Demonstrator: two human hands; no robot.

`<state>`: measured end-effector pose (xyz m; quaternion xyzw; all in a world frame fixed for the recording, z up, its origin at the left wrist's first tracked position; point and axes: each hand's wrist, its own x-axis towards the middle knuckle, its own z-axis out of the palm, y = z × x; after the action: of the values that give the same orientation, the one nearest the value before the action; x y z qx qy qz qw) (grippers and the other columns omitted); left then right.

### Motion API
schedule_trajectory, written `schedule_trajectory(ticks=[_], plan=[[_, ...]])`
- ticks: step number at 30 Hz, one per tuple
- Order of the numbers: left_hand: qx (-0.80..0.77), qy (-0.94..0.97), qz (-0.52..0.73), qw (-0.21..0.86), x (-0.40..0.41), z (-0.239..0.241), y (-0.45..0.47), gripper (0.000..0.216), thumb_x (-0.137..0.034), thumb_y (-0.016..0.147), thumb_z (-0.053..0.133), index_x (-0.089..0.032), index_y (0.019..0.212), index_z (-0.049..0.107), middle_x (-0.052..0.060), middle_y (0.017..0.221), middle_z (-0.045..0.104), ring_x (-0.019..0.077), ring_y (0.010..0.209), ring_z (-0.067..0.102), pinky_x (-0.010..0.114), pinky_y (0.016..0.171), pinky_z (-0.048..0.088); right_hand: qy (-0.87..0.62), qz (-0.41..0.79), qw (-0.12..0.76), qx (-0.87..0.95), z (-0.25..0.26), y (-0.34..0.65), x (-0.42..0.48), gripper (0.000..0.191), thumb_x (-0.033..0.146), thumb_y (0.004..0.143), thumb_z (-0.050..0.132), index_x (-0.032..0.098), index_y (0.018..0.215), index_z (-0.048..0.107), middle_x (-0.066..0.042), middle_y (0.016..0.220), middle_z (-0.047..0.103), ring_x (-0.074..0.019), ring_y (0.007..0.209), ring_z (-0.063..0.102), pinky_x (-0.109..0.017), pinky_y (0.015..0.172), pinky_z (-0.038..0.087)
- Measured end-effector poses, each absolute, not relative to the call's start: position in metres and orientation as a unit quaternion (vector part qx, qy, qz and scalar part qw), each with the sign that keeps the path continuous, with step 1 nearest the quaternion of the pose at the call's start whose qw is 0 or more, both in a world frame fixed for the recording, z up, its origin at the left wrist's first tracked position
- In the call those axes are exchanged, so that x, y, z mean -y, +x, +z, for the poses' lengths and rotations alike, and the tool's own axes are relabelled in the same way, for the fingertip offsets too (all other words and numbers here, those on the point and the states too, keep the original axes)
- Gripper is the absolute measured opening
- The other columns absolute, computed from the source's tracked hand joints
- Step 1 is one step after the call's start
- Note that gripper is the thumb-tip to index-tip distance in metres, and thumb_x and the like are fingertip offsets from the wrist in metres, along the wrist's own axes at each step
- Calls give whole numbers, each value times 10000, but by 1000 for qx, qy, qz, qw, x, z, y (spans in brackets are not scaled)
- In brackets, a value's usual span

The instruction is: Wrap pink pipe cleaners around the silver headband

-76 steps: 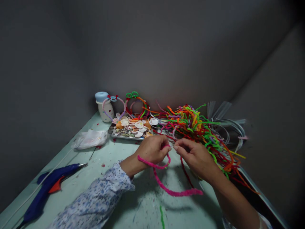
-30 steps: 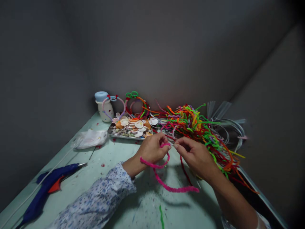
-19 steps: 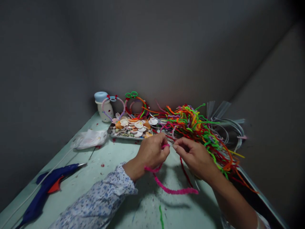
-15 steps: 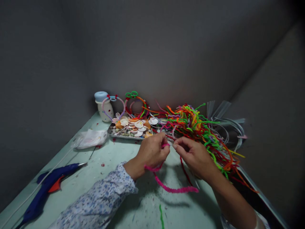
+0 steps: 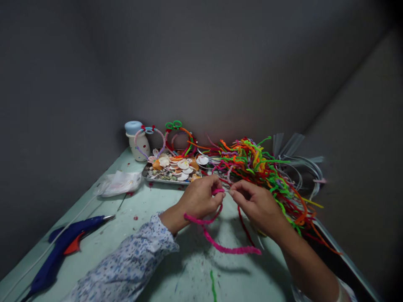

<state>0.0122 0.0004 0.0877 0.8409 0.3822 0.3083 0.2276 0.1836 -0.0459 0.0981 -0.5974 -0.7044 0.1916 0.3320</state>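
My left hand (image 5: pixel 200 198) is closed round a pink pipe cleaner (image 5: pixel 226 248), whose free end loops under the hand and trails across the pale green table (image 5: pixel 151 205). My right hand (image 5: pixel 256 203) pinches something thin right beside the left fingertips; what it grips is hidden, possibly a thin band that the pink pipe cleaner winds onto. A dark red strand (image 5: pixel 245 228) runs beneath the right hand. Both hands hover just in front of the pile of coloured pipe cleaners (image 5: pixel 261 167).
A metal tray of shells (image 5: pixel 171 167) and a white jar with a blue lid (image 5: pixel 137 140) stand at the back with wrapped headbands (image 5: pixel 179 134). A blue glue gun (image 5: pixel 67 243) and a plastic bag (image 5: pixel 121 182) lie left. Grey headbands (image 5: pixel 304 167) sit right.
The left hand has turned slightly back and forth, winding the pink pipe cleaner; its trailing loop has shortened and shifted. The right hand has stayed almost still.
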Motion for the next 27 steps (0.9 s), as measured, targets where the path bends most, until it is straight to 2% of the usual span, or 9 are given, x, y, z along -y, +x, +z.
schedule_trajectory(ticks=[9,12,15,17,20,23,27], plan=[[-378,847,330,173,2,87,10,27,-208,751,547,-182,743,545,-14,688,579,117,622,483,235,580,330,-586,244,356,685,101,180,48,142,287,823,543,185,767,624,5,677,616,-145,630,529,-245,580,383],[-377,829,338,238,-3,88,10,36,-206,757,545,-175,741,556,-20,666,567,106,609,481,222,572,336,-568,352,407,623,96,186,42,197,357,816,574,176,789,646,0,675,603,-137,611,514,-239,562,381],[-372,796,334,341,-9,90,9,88,-251,769,563,-163,764,567,-28,635,547,92,573,468,207,540,332,-525,496,497,481,84,194,31,323,470,835,532,174,823,664,2,641,588,-114,529,483,-231,509,374],[-367,773,332,397,-13,89,8,136,-290,770,582,-156,762,563,-34,610,527,85,550,452,202,518,323,-495,521,546,430,71,195,23,280,453,782,620,183,835,674,-2,684,616,-105,542,502,-227,532,393],[-361,746,339,446,-16,86,8,179,-323,766,602,-150,756,558,-29,617,537,86,556,460,204,524,332,-430,562,556,436,52,188,19,248,397,740,683,200,891,678,-33,820,669,-129,636,558,-246,602,432],[-362,732,353,456,-17,82,9,167,-308,763,607,-148,756,560,-25,632,551,89,573,468,208,542,342,-413,544,563,465,39,177,22,235,354,765,672,218,956,659,-38,864,672,-160,730,594,-269,657,452],[-374,733,366,434,-16,76,10,165,-306,761,611,-148,749,567,-25,644,544,87,582,450,207,540,330,-439,427,603,511,32,171,26,236,326,766,688,238,979,640,-26,912,676,-161,767,611,-286,707,467]])
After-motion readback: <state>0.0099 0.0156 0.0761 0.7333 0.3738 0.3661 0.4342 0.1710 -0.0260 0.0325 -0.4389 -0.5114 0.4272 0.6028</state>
